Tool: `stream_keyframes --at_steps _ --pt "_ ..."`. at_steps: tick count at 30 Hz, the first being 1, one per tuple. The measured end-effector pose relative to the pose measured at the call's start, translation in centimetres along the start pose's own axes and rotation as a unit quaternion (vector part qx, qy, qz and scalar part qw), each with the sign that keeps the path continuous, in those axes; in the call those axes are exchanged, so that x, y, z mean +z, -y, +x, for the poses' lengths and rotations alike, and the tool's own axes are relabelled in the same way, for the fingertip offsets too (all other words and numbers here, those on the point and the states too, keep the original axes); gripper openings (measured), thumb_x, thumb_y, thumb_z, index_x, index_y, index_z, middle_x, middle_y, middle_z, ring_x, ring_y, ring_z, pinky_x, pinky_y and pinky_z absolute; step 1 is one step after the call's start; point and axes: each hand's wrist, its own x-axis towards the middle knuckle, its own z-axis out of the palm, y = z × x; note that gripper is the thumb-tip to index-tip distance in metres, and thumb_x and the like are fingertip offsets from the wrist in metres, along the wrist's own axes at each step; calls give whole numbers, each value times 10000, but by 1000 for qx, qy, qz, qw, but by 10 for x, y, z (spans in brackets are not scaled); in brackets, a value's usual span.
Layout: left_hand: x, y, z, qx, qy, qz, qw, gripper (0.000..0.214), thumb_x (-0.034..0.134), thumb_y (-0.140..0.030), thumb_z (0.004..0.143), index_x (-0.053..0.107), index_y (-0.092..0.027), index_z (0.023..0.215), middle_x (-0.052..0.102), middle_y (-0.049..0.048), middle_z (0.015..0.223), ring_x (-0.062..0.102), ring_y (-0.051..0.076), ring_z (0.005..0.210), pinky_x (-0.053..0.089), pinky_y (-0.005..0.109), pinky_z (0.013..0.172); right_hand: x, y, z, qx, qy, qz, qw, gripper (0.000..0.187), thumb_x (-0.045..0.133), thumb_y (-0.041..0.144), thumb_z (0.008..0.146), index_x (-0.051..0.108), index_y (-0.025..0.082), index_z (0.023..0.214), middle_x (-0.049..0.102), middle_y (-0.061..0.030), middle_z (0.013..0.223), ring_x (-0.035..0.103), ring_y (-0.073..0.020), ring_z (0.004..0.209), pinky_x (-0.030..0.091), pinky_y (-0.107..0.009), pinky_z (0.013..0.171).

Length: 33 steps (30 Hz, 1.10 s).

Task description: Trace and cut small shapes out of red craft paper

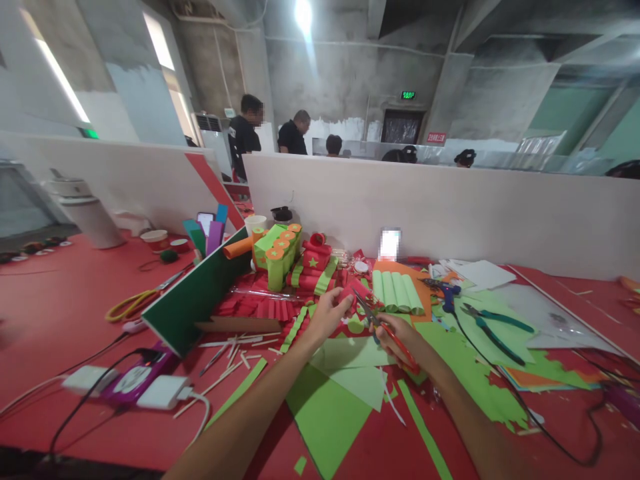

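Pinched in the fingers of my left hand [327, 315] is a small piece of red paper [353, 289]. My right hand [399, 331] grips scissors with red-orange handles [403, 348], and their blades meet the red paper. Under both hands lie light green paper sheets [345, 352] and a brighter green sheet [325, 407]. Just beyond my left hand are red paper rolls with green bands [311, 280]. A row of pale green paper rolls [397, 292] rests on orange paper, beyond my right hand.
A dark green board [200, 300] stands at left, near yellow-handled scissors [133, 305] and a purple power strip [137, 377]. To the right lie a blue glue gun [445, 290] with its cord and green-handled pliers [495, 327]. A white partition [450, 213] runs behind; people are beyond it.
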Motion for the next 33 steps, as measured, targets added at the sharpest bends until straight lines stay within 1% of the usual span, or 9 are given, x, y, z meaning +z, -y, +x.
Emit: stream_keyframes --at_steps 4,9,15,22,28,33 --pt "-1 -1 0 -2 11 7 1000 311 646 -448 809 562 -165 712 552 -32 572 517 120 536 397 234 540 -1 -6 2 3 11 3 1000 540 595 656 806 560 196 1085 479 81 541 408 -71 315 359 -162 284" --pt "0 -3 -1 -6 9 6 1000 305 650 -446 798 561 -166 716 542 -39 574 517 117 536 397 230 537 0 -9 3 -5 18 3 1000 525 592 649 815 559 205 1093 491 74 553 417 -75 321 382 -175 293" --pt "-1 0 1 -1 14 15 1000 306 645 -446 800 552 -169 709 539 -40 570 522 118 527 401 231 534 1 -4 2 6 8 -1 1000 524 606 648 809 567 204 1083 489 67 537 410 -80 331 367 -176 291" --pt "-1 -1 1 -3 14 16 1000 301 636 -435 807 542 -171 698 535 -39 562 514 118 524 391 233 528 1 0 -1 -25 -1 -6 1000 505 595 651 819 580 202 1049 478 68 534 395 -69 311 349 -166 287" --pt "0 0 1 -6 8 4 1000 299 646 -437 799 554 -166 713 548 -33 574 524 118 538 394 233 541 1 -3 3 -18 25 26 999 542 543 694 828 563 204 1058 470 74 528 403 -76 312 375 -177 295" --pt "0 0 0 -8 10 1 1000 312 648 -458 796 554 -170 722 544 -37 572 517 116 534 393 232 541 2 -4 2 -26 7 23 999 527 584 669 817 566 201 1060 472 77 531 387 -68 310 359 -167 292"
